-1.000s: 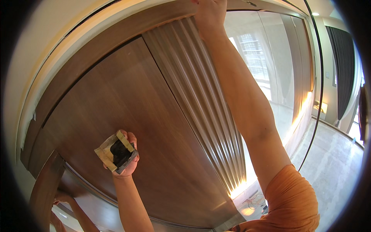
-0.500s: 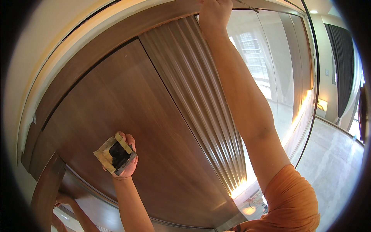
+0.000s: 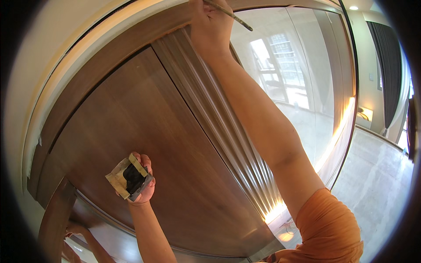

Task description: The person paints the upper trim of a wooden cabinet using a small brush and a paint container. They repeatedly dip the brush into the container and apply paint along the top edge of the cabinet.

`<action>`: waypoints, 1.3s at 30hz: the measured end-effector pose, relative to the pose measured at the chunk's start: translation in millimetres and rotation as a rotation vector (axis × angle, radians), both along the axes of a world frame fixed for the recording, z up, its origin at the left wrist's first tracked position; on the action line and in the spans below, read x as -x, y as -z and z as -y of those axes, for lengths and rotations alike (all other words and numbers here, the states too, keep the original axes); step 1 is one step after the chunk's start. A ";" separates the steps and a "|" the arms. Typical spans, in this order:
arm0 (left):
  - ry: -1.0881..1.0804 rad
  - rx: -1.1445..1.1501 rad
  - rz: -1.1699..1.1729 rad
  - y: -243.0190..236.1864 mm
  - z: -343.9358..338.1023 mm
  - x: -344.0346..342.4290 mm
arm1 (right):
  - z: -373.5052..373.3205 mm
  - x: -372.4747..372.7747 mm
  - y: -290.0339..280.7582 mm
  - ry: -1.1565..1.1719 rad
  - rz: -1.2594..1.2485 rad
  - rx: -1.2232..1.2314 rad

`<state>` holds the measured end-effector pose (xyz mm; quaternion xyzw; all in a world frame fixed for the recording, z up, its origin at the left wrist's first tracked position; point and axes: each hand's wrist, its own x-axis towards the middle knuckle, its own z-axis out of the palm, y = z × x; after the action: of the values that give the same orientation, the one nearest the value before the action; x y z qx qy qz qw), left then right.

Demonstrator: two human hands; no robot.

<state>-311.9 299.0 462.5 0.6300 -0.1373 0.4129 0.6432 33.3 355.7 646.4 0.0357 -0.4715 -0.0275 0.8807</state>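
The right hand is raised high at the top of the view, its fingers pinched around a thin brush whose handle slants out to the right over the mirror; the bristle end is hidden beyond the hand, near the upper edge of the ribbed strip. The right arm runs down from there across the strip to an orange sleeve at the lower right. The left hand is held lower, in front of the dark wood panel, its fingers curled around a small pad with a black middle and a pale, stained wrapping; the pad faces the camera and stands just off the panel, though whether it touches the wood cannot be told. The panel and strip sit under a curved brown frame with a cream wall above. At the right, a pale floor and a dark curtain show beyond the mirror's edge.
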 end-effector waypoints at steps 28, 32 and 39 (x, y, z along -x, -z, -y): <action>-0.030 0.017 0.007 -0.8 2.3 0.7 | -5.1 -12.1 2.5 0.188 -0.078 0.044; -0.052 0.024 0.013 -1.8 6.5 -3.7 | -0.3 -6.6 4.1 0.132 -0.034 -0.011; -0.074 0.034 0.033 -2.3 12.2 -10.6 | 2.6 -7.1 10.1 0.071 0.066 -0.055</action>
<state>-301.3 286.8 464.9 0.6167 -0.1172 0.4491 0.6358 40.4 353.1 636.3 0.0440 -0.5002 -0.0702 0.8619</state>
